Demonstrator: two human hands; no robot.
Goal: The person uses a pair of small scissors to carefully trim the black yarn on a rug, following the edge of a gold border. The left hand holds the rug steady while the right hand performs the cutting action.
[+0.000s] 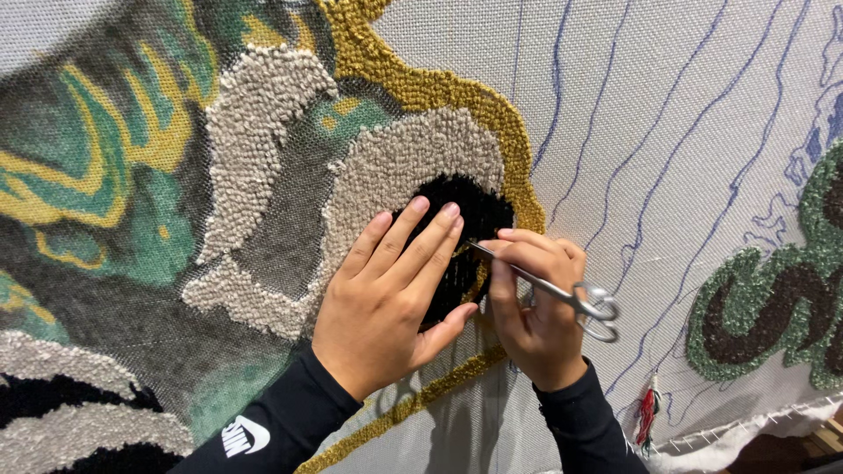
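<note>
A rug-tufting workshop, and the whole frame says so: a stretched mesh backing cloth fills the view, drawn over with blue pattern lines at upper right. Looped yarn pile in grey, gold, green and black covers the left half. At lower right, the cloth's raw edge is pinned along a frame, loose yarn ends dangling there.

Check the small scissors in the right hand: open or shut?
Shut, as far as shows: the scissors' two finger loops lie together. The tips are hidden behind the left hand.
</note>
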